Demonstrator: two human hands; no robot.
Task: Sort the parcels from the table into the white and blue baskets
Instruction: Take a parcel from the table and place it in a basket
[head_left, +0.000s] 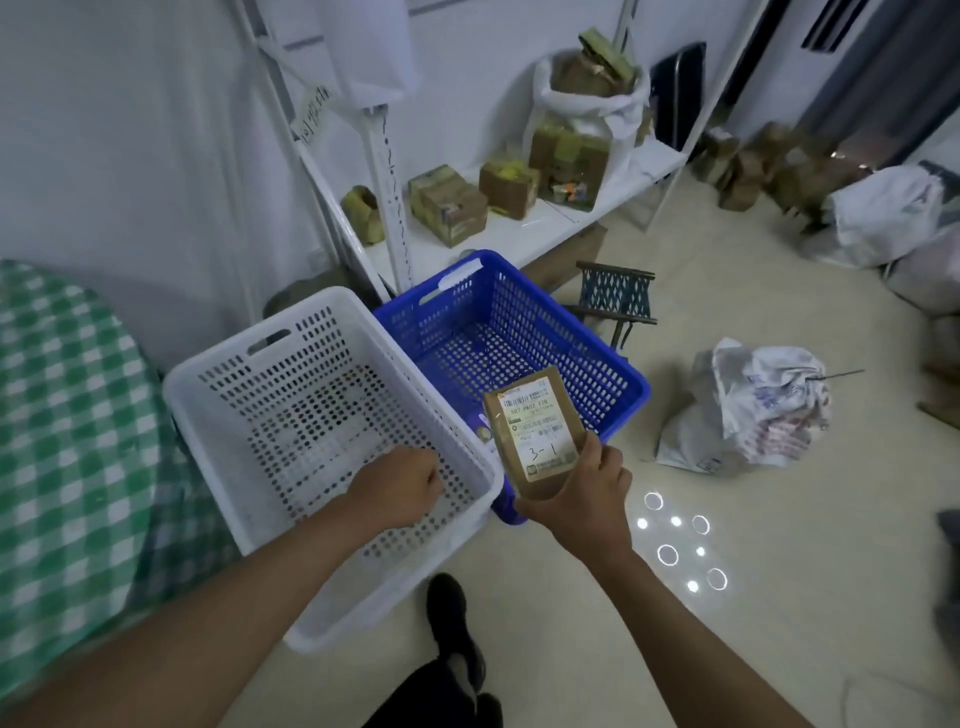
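One parcel upright (label facing camera), right hand gripping its base, left hand curled.

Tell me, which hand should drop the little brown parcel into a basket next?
Probably the right hand: it already grips the brown parcel just above the near rim of the blue basket. The left hand is curled, holding nothing, over the white basket.

right hand gripping parcel, white basket
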